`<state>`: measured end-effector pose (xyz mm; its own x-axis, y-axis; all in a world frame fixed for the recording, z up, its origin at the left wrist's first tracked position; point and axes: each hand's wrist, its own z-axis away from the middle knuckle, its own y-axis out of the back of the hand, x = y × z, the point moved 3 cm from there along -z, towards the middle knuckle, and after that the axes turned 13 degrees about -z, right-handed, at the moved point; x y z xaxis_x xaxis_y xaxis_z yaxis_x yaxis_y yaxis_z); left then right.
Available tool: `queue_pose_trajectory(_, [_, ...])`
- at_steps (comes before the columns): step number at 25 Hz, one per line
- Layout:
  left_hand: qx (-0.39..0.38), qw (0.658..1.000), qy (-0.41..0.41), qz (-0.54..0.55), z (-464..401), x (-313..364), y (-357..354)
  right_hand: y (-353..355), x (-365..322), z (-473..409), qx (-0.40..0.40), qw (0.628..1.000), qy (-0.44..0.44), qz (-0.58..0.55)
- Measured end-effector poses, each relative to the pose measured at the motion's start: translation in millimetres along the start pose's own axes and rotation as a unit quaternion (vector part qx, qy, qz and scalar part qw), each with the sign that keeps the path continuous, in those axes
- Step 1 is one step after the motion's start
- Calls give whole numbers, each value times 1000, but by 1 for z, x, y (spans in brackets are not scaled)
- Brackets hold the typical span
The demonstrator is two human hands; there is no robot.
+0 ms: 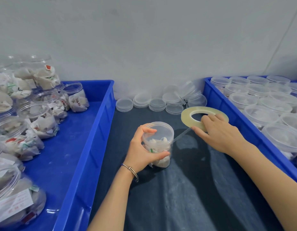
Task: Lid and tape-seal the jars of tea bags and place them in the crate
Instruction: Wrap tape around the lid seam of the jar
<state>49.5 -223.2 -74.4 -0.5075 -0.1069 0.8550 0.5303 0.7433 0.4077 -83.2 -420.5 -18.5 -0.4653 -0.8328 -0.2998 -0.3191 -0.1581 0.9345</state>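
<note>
A clear jar of tea bags (pixel 158 144) with its lid on stands on the dark cloth in the middle. My left hand (pixel 142 150) grips it, fingers over the lid rim and thumb round the body. My right hand (pixel 219 134) holds a large roll of clear tape (pixel 192 114) just right of the jar. A strip of tape (pixel 182 135) runs from the roll to the jar's side below the lid.
A blue crate (pixel 94 130) on the left holds several unlidded jars of tea bags (pixel 39 120). A blue crate (pixel 241 124) on the right holds several lidded jars (pixel 261 114). Loose clear lids (pixel 161 102) lie stacked along the wall behind.
</note>
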Motion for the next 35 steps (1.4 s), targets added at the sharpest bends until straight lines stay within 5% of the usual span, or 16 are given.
queue_pose_trajectory(10, [-32,999,2,15,-2,-5,3,-27,-41,-36,-8,999,34,-1])
queue_pose_trajectory(17, [-172,977,38,-121,-16,6,24,-31,-54,-30,-57,996,41,-61])
queue_pose_trajectory(20, [-122,973,53,-189,-14,16,33,-25,-55,-23,-62,995,28,-74])
queue_pose_trajectory(24, [-151,953,100,-242,-2,34,18,-16,-63,-11,-119,991,43,-46])
queue_pose_trajectory(27, [-49,929,149,-336,0,46,-6,-7,-61,0,-157,984,81,-8])
queue_pose_trajectory(29, [-11,918,111,-381,-1,50,-5,6,-53,6,-158,978,120,58])
queue_pose_trajectory(35, [-213,926,10,-310,-7,49,20,29,-29,17,-114,968,164,152])
